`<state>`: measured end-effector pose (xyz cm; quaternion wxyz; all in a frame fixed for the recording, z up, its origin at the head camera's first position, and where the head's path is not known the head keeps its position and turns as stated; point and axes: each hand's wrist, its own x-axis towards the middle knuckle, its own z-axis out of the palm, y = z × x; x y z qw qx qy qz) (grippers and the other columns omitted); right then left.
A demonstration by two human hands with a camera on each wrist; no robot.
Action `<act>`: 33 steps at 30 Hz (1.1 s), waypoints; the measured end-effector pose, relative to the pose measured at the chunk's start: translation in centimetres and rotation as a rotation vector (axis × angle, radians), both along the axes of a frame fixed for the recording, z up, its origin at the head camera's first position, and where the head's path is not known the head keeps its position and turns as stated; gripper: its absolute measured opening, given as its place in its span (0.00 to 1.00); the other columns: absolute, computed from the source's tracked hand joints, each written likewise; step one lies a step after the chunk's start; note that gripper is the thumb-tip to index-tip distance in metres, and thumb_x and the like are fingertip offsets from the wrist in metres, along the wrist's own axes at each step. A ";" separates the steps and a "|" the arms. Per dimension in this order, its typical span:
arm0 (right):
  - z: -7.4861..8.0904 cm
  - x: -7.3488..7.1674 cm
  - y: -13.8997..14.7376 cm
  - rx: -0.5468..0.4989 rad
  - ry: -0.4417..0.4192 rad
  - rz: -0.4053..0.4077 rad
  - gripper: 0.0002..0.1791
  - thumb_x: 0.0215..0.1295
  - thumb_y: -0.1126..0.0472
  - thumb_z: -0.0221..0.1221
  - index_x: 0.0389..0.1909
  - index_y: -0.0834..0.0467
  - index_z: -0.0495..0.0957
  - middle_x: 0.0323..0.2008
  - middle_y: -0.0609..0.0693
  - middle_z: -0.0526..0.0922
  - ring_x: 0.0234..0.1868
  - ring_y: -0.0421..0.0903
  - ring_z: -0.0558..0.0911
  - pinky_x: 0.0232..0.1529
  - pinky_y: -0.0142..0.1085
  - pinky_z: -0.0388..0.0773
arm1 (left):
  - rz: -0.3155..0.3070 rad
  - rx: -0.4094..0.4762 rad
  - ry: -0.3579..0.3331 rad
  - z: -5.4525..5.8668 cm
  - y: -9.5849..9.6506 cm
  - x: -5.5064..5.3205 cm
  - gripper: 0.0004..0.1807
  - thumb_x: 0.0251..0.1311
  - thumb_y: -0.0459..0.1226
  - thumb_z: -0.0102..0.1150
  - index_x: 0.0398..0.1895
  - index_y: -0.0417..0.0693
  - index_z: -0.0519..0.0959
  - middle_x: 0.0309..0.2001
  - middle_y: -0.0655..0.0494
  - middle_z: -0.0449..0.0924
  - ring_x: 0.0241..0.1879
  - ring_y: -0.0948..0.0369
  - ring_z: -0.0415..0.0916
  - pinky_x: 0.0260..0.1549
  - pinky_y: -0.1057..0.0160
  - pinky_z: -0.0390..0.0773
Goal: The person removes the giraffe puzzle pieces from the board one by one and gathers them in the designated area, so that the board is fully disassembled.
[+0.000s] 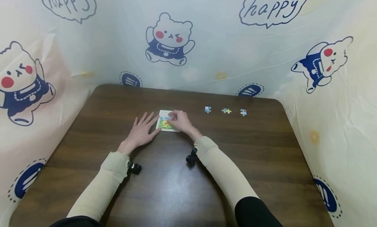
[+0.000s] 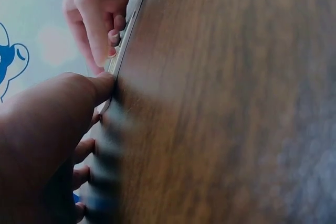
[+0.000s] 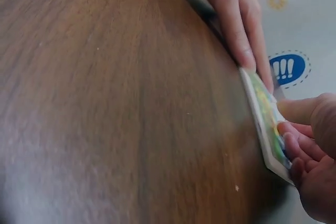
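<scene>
A small jigsaw puzzle in a white frame point(image 1: 161, 130) lies on the table, its picture green, yellow and blue. My left hand point(image 1: 142, 130) is spread flat at its left side, with thumb and index fingertip at the frame's edge. Over the puzzle's right part, my right hand point(image 1: 182, 121) has its fingers curled and pinches a puzzle piece point(image 2: 112, 52), mostly hidden by the fingertips. In the right wrist view the right thumb and fingers come down close onto the picture surface.
Three loose puzzle pieces lie in a row to the right: a blue one point(image 1: 207, 109), a yellow-and-blue one point(image 1: 226, 111) and a blue-and-red one point(image 1: 243, 112). The dark wooden table point(image 1: 165, 187) meets a printed cloth point(image 1: 212, 47) behind and at the sides.
</scene>
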<state>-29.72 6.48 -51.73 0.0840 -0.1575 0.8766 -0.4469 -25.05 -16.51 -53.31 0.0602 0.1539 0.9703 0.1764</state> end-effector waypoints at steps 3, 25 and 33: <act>-0.1 0.0 -0.5 0.026 -0.016 -0.019 0.21 0.74 0.62 0.71 0.64 0.64 0.85 0.42 0.57 0.87 0.38 0.44 0.78 0.38 0.28 0.71 | -0.001 0.001 0.003 0.0 0.0 -0.2 0.41 0.83 0.57 0.52 0.90 0.54 0.56 0.91 0.41 0.47 0.91 0.35 0.38 0.84 0.23 0.37; -1.0 0.9 -2.0 0.021 0.047 -0.118 0.19 0.70 0.64 0.73 0.59 0.58 0.85 0.40 0.56 0.82 0.43 0.48 0.78 0.64 0.48 0.65 | -0.001 0.003 0.009 -0.2 -0.1 -0.2 0.41 0.83 0.57 0.53 0.90 0.54 0.57 0.91 0.42 0.48 0.90 0.36 0.40 0.84 0.22 0.38; -1.5 1.1 -2.1 0.020 0.056 -0.124 0.18 0.71 0.62 0.73 0.60 0.55 0.84 0.45 0.55 0.83 0.50 0.51 0.80 0.62 0.46 0.65 | -0.002 0.001 0.019 -0.2 -0.2 -0.1 0.41 0.82 0.57 0.54 0.90 0.54 0.57 0.91 0.41 0.48 0.90 0.36 0.40 0.84 0.22 0.38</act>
